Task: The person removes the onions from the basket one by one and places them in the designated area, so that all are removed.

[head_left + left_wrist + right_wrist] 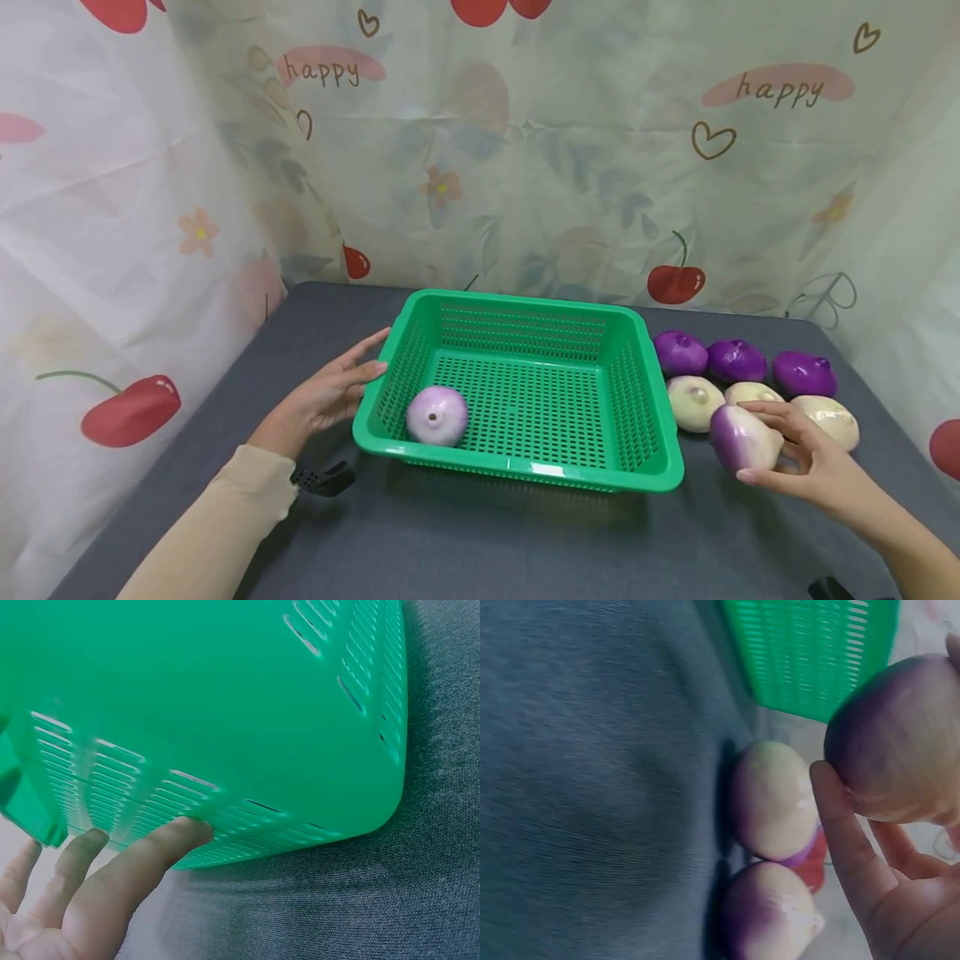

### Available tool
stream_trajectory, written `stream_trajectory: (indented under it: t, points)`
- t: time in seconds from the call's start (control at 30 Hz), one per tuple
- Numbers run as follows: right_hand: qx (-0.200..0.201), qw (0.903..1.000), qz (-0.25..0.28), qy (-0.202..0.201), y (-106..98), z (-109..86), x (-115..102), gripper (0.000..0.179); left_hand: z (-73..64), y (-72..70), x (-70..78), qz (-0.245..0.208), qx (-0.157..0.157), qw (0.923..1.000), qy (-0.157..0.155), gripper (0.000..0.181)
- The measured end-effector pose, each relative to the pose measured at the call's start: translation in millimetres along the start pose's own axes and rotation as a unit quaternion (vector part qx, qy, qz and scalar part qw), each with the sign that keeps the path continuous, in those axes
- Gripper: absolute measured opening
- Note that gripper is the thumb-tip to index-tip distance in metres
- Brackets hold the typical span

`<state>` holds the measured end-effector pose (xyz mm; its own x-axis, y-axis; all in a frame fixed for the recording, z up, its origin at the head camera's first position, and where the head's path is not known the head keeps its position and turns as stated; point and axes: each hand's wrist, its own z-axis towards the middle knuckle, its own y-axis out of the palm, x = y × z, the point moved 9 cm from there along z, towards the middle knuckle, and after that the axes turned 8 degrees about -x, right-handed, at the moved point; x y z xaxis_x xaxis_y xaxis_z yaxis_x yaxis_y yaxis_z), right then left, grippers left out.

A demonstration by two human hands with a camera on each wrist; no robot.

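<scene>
A green plastic basket [517, 479] holds one pale purple onion [437, 416] in its front left corner. My left hand [326, 398] rests against the basket's left side, its thumb at the rim. In the left wrist view the fingers [124, 881] lie fairly straight and spread along the slotted outer wall. To the right of the basket, my right hand [813, 454] holds a purple and white onion [742, 439] between thumb and fingers. It is raised above the table in the right wrist view, where the same onion [904, 742] shows beside two lying onions.
Behind the right hand are three dark purple onions [737, 361] in a back row and several whitish onions [695, 403] in front, partly hidden by the hand. A grey cloth [465, 542] covers the table. Printed curtains [525, 167] enclose its back and sides.
</scene>
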<state>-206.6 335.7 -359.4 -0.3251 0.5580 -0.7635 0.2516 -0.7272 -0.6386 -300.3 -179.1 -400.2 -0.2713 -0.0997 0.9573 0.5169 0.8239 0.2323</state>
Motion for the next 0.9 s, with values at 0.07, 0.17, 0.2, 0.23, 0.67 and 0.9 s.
stream_trajectory:
  t: [0.07,0.17,0.2,0.23,0.67,0.9]
  points:
    - [-0.008,0.9996,0.017,-0.021,7,-1.1,0,0.073,0.5,-0.8,-0.6,-0.001,0.003,1.0,-0.001,0.071]
    - [-0.019,0.9978,0.039,-0.051,17,-2.2,-4,0.077,1.0,-1.4,-1.4,0.001,0.005,1.0,-0.002,0.071]
    - [-0.021,0.9974,0.038,-0.057,20,-2.5,-5,0.078,1.0,-1.4,-1.5,0.002,0.005,1.0,-0.003,0.071]
    - [-0.021,0.9976,0.031,-0.058,22,-2.7,-6,0.078,1.1,-1.3,-1.7,0.002,0.005,1.0,-0.003,0.071]
    - [-0.001,0.9977,-0.054,-0.041,30,-1.0,5,0.078,0.2,0.8,-0.5,0.004,0.001,1.0,-0.002,0.073]
    - [-0.012,0.9966,-0.068,-0.046,36,4.1,11,0.078,0.4,-0.2,-0.4,0.002,0.001,1.0,0.0,0.071]
